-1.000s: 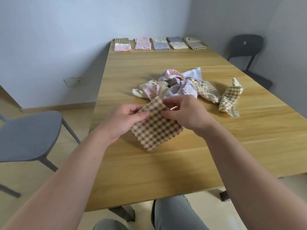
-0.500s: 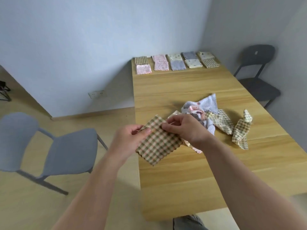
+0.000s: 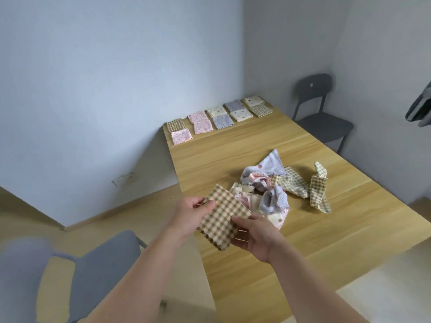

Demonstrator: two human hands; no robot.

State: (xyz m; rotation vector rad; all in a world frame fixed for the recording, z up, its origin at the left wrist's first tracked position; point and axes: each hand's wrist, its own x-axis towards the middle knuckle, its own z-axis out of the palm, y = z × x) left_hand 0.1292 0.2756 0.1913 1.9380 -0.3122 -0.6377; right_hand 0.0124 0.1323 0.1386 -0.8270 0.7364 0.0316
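A folded green-and-pink checked cloth (image 3: 221,216) is held in the air over the near left edge of the wooden table (image 3: 256,148). My left hand (image 3: 190,215) pinches its left corner with thumb on top. My right hand (image 3: 255,238) grips its lower right edge, thumb over the cloth and fingers under it. Just beyond lies a loose pile of crumpled cloths (image 3: 268,190), with two checked ones (image 3: 318,190) at its right.
Several folded cloths (image 3: 219,117) sit in two rows at the table's far end by the wall. A dark chair (image 3: 321,113) stands at the far right. A grey chair (image 3: 98,271) is at the near left, off the table.
The view has swung left and back from the table. My right hand has slid from the cloth's top edge down to its lower right edge. My left hand keeps its corner.
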